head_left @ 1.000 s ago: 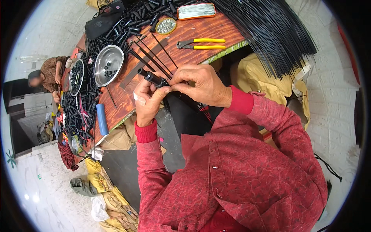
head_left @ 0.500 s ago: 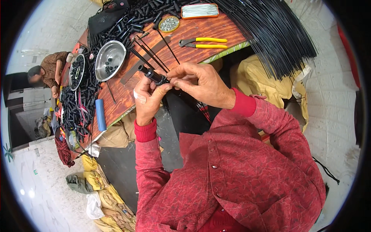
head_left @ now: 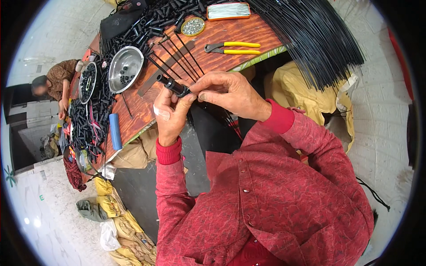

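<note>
My left hand (head_left: 171, 113) is closed around a black tube-shaped part (head_left: 172, 85), gripping it between thumb and fingers with its open end tilted up and to the left. A white strip wraps one finger of this hand. My right hand (head_left: 233, 94) pinches thumb and index finger together at the part's lower collar; whatever sits between these fingertips is too small to make out. Several thin black rods (head_left: 186, 55) fan out from behind my hands over the table. More dark rods hang below the hands, partly hidden by them.
On the reddish wooden table (head_left: 248, 33) lie yellow-handled pliers (head_left: 242, 44), a dish of small metal bits (head_left: 193, 27), a tray of wires (head_left: 228, 11), a steel bowl (head_left: 126, 70) and a blue cylinder (head_left: 115, 132). Black rods (head_left: 315, 40) overhang at right. Another person (head_left: 60, 82) works far left.
Both hands stay together at the black part, shifting slightly. The thin rods behind them have swung and spread a little. The other person's arm at far left has moved slightly.
</note>
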A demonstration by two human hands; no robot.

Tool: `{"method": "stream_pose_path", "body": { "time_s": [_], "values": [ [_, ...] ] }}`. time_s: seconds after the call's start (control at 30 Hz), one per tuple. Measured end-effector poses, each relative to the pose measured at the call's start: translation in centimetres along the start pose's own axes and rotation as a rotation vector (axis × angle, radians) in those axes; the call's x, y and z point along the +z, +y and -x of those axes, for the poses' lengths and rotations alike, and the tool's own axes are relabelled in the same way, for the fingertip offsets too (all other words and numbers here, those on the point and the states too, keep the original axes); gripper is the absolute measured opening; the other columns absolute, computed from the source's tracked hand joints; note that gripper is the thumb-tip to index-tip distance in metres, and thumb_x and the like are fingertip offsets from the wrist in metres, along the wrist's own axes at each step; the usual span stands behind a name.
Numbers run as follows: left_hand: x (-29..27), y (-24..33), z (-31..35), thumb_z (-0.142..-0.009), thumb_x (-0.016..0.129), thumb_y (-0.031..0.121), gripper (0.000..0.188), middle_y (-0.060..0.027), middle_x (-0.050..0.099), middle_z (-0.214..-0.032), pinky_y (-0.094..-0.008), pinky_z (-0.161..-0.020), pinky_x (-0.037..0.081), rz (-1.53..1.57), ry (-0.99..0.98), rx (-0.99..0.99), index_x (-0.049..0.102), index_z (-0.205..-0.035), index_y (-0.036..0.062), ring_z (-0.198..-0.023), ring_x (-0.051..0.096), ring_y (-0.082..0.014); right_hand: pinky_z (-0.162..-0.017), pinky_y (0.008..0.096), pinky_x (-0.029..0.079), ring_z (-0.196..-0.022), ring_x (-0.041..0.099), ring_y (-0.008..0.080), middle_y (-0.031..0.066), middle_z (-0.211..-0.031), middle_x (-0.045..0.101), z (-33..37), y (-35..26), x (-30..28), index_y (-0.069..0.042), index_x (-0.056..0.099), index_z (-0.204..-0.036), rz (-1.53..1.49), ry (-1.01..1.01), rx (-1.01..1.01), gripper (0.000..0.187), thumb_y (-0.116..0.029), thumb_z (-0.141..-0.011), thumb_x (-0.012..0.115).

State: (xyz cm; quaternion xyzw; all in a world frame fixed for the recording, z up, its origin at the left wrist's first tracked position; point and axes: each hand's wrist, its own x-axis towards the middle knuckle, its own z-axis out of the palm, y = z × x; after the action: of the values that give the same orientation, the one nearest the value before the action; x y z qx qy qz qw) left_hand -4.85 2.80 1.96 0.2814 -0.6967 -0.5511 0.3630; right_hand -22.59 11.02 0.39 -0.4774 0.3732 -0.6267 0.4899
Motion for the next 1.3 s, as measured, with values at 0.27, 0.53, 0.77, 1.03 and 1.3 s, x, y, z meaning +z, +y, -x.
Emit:
{"method": "stream_pose_path", "body": {
  "time_s": [0.27, 0.53, 0.77, 1.03, 1.3],
  "values": [
    [0.3, 0.6, 0.0, -0.088, 0.073, 0.008, 0.025, 0.0016, 0.06, -0.085, -0.0192, -0.064, 0.042, -0.066, -0.023, 0.033, 0.06, -0.107, 0.0, -0.074, 0.054, -0.0048, -0.093, 0.0252, 0.047, -0.103, 0.061, 0.012, 0.0049, -0.107, 0.069, 0.1, 0.1, -0.9, -0.002, 0.069, -0.116, -0.218, -0.083, 0.128, 0.027, -0.007, -0.091, 0.064],
    [1.1, 0.7, -0.4, -0.09, 0.069, 0.005, 0.02, -0.0017, 0.062, -0.09, -0.0215, -0.068, 0.047, -0.031, -0.042, 0.048, 0.059, -0.106, -0.0008, -0.08, 0.06, -0.0077, -0.095, 0.0246, 0.046, -0.104, 0.061, 0.0105, 0.0049, -0.111, 0.068, -0.1, -0.4, -1.8, -0.002, 0.068, -0.12, -0.513, -0.099, 0.411, 0.03, -0.009, -0.092, 0.063],
    [1.8, 1.1, -0.7, -0.09, 0.069, 0.005, 0.016, 0.0014, 0.06, -0.084, -0.0205, -0.066, 0.045, -0.022, -0.025, 0.033, 0.06, -0.102, 0.0, -0.075, 0.057, -0.0061, -0.089, 0.025, 0.05, -0.097, 0.064, 0.0131, 0.0062, -0.104, 0.07, -0.2, -0.7, -1.6, 0.001, 0.069, -0.112, -0.079, -0.026, 0.136, 0.026, -0.001, -0.09, 0.057],
    [1.1, 0.1, -0.5, -0.089, 0.071, 0.007, 0.014, 0.0044, 0.055, -0.077, -0.0197, -0.058, 0.036, -0.068, 0.019, 0.049, 0.058, -0.092, 0.0019, -0.067, 0.046, -0.0024, -0.083, 0.0362, 0.051, -0.096, 0.065, 0.0266, 0.0103, -0.1, 0.065, -2.7, -2.5, -6.6, -0.006, 0.066, -0.108, 1.002, 0.168, -0.266, 0.023, -0.007, -0.085, 0.064],
    [0.8, -0.3, -0.5, -0.088, 0.071, 0.007, 0.015, 0.0036, 0.055, -0.076, -0.0202, -0.057, 0.036, -0.07, 0.01, 0.031, 0.057, -0.091, 0.0017, -0.065, 0.045, -0.0025, -0.084, 0.0403, 0.048, -0.103, 0.056, 0.0302, 0.0086, -0.106, 0.059, -3.4, 2.7, -13.6, -0.012, 0.062, -0.106, 1.388, 0.012, -0.145, 0.033, -0.023, -0.079, 0.076]
  ]
}}
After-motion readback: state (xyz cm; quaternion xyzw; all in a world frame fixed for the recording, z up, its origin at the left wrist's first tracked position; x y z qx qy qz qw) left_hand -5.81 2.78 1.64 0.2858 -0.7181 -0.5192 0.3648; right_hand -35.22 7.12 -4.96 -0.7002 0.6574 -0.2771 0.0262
